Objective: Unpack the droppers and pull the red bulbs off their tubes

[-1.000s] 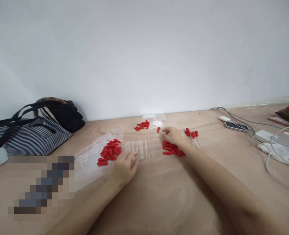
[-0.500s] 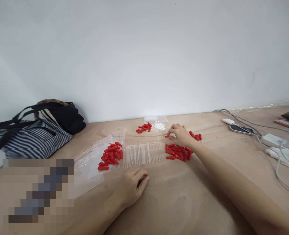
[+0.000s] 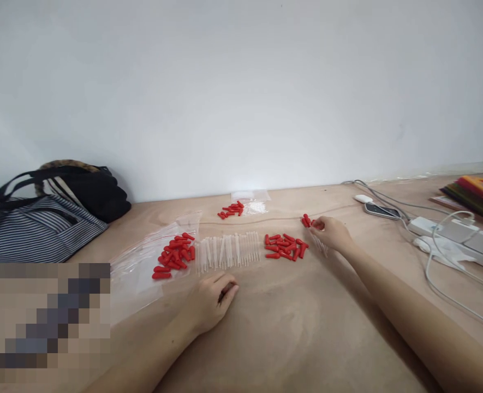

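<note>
My left hand [image 3: 213,300] rests on the table with its fingers curled in, and nothing shows in it. Just beyond it lies a row of clear pipette tubes [image 3: 228,251]. My right hand [image 3: 332,233] pinches a dropper by its red bulb end, its fingertips partly hiding it. Under and beside those fingers are several droppers with red bulbs [image 3: 305,220] and clear stems [image 3: 320,244]. A pile of loose red rubber bulbs [image 3: 286,246] lies left of my right hand. Another pile of red bulbs [image 3: 174,254] sits on a clear plastic bag [image 3: 137,278].
Near the wall, a small clear bag [image 3: 249,195] lies by more red bulbs [image 3: 231,209] and thin clear pieces. A striped bag [image 3: 45,229] stands at left. On the right are a phone-like device [image 3: 382,211], a white power strip [image 3: 462,240], cables and colored sheets [image 3: 478,191].
My right hand has moved right, from above the loose bulbs to the group of droppers. My left hand stays resting in place. The view has turned slightly to the right.
</note>
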Available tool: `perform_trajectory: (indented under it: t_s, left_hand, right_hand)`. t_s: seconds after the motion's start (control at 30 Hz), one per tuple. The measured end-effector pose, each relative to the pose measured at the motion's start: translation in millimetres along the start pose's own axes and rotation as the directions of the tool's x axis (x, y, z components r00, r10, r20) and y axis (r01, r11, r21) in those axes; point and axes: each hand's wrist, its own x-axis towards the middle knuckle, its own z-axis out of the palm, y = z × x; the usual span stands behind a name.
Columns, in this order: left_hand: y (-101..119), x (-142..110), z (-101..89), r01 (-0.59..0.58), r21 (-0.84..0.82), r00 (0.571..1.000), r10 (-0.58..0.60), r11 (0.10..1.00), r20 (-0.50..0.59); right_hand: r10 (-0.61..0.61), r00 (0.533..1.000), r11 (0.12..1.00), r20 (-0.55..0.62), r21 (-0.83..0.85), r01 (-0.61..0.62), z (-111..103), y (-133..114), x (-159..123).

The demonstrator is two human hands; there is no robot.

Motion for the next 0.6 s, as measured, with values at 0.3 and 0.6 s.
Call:
perform_trajectory:
  t_s: [0.3,0.6]
  left_hand:
    - [0.5,1.2,-1.2,0.0,-0.007,1.0,0.0,1.0,0.009]
    - [1.7,2.9,0.9,0.016,-0.076,0.997,-0.022,0.997,-0.075]
  right_hand:
    - [0.204,0.976,0.975,0.08,-0.108,-0.195,1.0,-13.4,-3.9]
    - [0.163,0.986,0.956,0.042,0.239,-0.168,-5.7,-28.9,-17.4]
